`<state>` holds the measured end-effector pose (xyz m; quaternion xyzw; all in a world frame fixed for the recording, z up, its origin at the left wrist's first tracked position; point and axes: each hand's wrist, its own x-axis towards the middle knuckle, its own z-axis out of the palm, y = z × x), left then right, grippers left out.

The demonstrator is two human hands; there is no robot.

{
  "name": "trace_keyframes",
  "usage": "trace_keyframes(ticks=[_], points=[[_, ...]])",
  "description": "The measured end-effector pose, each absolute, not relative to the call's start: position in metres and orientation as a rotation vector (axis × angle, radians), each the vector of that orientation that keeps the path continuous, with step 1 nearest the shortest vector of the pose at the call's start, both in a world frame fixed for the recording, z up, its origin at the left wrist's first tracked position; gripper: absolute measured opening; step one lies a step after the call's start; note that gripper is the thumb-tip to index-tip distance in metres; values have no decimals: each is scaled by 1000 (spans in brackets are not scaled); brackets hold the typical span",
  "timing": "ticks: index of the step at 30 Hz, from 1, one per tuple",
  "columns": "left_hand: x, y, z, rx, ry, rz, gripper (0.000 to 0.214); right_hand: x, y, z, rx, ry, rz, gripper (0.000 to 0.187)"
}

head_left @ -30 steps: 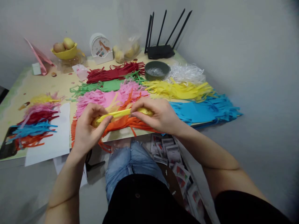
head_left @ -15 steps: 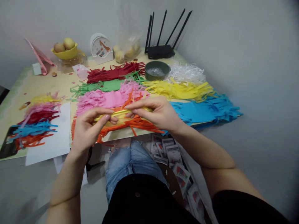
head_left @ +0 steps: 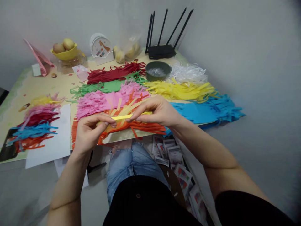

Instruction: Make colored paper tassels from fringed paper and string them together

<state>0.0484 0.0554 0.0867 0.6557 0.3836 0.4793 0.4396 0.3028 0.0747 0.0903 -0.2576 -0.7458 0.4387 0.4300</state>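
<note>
Left hand [head_left: 87, 130] pinches the yellow strip [head_left: 121, 117] at nine o'clock. Right hand [head_left: 158, 111] pinches at three, likely for tautness.

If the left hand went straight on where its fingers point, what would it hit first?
Most likely the right hand: the left hand points along the yellow strip held between them, though exact depth is unclear.
</note>
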Motion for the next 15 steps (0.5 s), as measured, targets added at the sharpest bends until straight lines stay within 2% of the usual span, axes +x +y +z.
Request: trace_keyframes(ticks=[5, 8, 15], points=[[43, 51, 107, 2186, 1042, 949, 14, 307, 66, 95, -701, -2166, 598, 18], [48, 50, 120, 2510, 1078, 937, 16, 307, 65, 98, -620, -2326, 370, 18], [56, 62, 114, 2586, 1008, 788, 17, 307, 60, 105, -538, -2465, 276, 23]])
